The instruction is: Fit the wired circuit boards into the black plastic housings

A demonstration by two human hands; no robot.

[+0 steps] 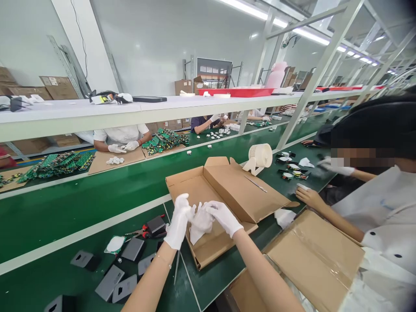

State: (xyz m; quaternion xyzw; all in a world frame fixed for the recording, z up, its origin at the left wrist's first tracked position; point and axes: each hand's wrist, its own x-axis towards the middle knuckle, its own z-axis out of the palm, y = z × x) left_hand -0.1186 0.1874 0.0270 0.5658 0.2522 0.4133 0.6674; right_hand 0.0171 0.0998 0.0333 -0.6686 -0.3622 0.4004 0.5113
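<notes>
Both of my hands wear white gloves and meet over an open flat cardboard box (pixel 227 190) on the green bench. My left hand (pixel 178 221) and my right hand (pixel 224 216) each grip a crumpled white glove (pixel 199 223) held between them, fingers closed on the fabric. The glove hangs just above the near part of the box.
Grey flat plates (pixel 110 281), a dark block (pixel 156 224) and red-handled pliers (pixel 141 233) lie left of my hands. A small white fan (pixel 260 157) stands behind the box. A second cardboard box (pixel 312 255) lies at right beside a seated co-worker. Other workers sit across the green conveyor (pixel 81 203).
</notes>
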